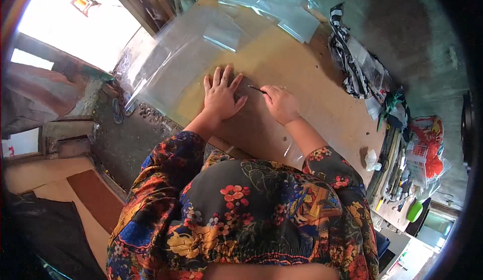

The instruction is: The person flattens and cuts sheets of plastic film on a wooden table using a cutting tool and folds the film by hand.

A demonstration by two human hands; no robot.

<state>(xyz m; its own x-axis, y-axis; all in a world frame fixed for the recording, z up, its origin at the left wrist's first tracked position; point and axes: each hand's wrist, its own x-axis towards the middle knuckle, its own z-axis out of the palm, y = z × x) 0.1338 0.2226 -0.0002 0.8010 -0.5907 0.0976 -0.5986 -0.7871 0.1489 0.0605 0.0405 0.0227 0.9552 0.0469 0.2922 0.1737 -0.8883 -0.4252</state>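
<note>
Item, from my left: a pair of slippers (117, 113) on the floor. Next, a clear plastic sheet (183, 53), spread over the table's left side and hanging past its edge. Left hand (219, 98): flat, fingers fanned, holding nothing; whether film lies beneath, I cannot tell. Beyond it, one folded clear piece (223, 38). Thin dark tool (257, 88), its tip between the hands. Right hand (282, 103): closed around that tool. Far side: a second folded piece (300, 25). Stage, by my judgement: sheet laid out, tool in grip; whether the pieces are finished, or how much remains, unclear. Containers: black-and-white bag (354, 76), crumpled, contents hidden; at far right, a clear bag with red (427, 149), contents indistinct.
</note>
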